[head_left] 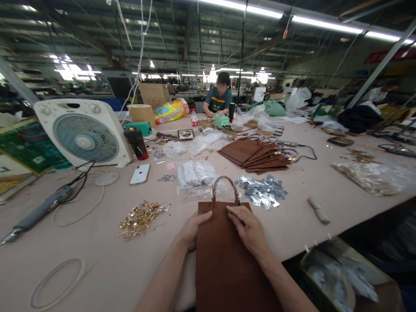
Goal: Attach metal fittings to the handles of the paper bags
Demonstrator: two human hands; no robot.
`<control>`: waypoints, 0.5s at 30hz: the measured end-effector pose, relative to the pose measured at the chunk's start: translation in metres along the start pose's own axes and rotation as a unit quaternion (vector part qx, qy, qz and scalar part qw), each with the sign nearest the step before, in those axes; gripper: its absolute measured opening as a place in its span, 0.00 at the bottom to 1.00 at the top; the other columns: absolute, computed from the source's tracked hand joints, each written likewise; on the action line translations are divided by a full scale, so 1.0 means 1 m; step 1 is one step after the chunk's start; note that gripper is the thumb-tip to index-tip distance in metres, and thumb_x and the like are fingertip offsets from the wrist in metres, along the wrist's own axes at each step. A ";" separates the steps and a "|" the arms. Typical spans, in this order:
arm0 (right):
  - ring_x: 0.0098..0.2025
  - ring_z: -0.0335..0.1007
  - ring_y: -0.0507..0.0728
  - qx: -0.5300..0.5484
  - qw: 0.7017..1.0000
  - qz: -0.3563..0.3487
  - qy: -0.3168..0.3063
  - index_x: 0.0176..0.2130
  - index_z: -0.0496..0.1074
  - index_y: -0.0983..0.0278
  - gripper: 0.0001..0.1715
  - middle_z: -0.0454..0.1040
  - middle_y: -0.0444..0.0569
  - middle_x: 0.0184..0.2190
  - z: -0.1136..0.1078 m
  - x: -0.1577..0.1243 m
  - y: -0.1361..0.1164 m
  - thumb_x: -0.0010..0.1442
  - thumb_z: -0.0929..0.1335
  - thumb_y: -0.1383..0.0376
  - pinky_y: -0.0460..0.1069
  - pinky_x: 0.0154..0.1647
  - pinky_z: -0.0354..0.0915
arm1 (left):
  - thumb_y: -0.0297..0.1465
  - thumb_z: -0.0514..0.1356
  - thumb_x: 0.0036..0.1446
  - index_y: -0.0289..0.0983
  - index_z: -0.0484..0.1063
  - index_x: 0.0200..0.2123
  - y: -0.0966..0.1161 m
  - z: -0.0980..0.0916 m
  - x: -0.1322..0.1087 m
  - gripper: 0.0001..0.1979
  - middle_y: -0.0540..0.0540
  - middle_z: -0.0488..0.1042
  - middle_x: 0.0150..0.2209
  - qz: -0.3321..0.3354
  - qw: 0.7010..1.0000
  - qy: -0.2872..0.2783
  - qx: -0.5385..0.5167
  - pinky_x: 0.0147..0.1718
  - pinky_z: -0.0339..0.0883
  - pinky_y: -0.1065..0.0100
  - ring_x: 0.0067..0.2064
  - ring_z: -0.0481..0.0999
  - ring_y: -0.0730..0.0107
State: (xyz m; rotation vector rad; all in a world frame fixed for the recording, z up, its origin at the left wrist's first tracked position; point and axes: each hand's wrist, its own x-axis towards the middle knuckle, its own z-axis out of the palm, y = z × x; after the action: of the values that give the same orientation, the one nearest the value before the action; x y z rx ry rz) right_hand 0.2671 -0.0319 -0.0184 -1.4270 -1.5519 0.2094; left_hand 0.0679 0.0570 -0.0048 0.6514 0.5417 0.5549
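Observation:
A brown handbag panel (pixel 224 251) with a braided loop handle (pixel 225 180) reaches from the table edge toward me. My left hand (pixel 191 229) grips its left edge, thumb lying on the front face. On the right, my right hand (pixel 245 223) pinches at the panel just below the handle's right end. A small shiny bit shows at those fingertips, too small to name. Left of the panel lies a heap of gold-coloured metal fittings (pixel 142 219). Beyond it to the right is a pile of flat silver metal plates (pixel 262 190).
Stacked brown bag panels (pixel 250 154) lie farther back, near a clear plastic bag (pixel 196 173). Leftward are a white fan (pixel 84 134), a phone (pixel 140 174), a dark bottle (pixel 136 143) and an electric screwdriver (pixel 39 214). A rolled cloth (pixel 319 210) lies right. A co-worker (pixel 218 97) sits across the table.

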 end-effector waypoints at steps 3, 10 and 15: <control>0.47 0.80 0.58 0.021 0.999 0.028 0.021 0.53 0.80 0.56 0.14 0.81 0.49 0.47 0.000 0.001 0.002 0.71 0.68 0.61 0.52 0.51 0.75 | 0.33 0.69 0.57 0.27 0.75 0.56 0.000 0.001 0.000 0.25 0.30 0.83 0.47 0.002 1.000 0.015 0.003 0.46 0.79 0.56 0.43 0.86 0.48; 0.46 0.81 0.59 0.040 0.999 0.010 0.014 0.49 0.82 0.57 0.12 0.83 0.50 0.45 0.000 0.001 0.007 0.70 0.69 0.60 0.53 0.50 0.77 | 0.34 0.70 0.56 0.29 0.73 0.59 0.001 0.004 -0.003 0.29 0.31 0.83 0.49 -0.013 1.000 0.024 0.007 0.53 0.77 0.52 0.48 0.85 0.45; 0.47 0.81 0.58 0.001 1.000 -0.007 -0.007 0.50 0.82 0.54 0.12 0.83 0.47 0.46 0.000 0.002 0.004 0.70 0.69 0.62 0.52 0.50 0.77 | 0.33 0.71 0.56 0.30 0.73 0.59 0.001 0.002 -0.002 0.29 0.32 0.82 0.51 0.001 1.000 0.010 0.003 0.56 0.75 0.52 0.52 0.83 0.46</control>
State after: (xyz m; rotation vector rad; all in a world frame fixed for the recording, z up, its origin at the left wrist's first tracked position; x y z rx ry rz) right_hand 0.2701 -0.0293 -0.0204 -1.4167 -1.5727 0.2134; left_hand 0.0676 0.0557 -0.0020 0.6521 0.5625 0.5626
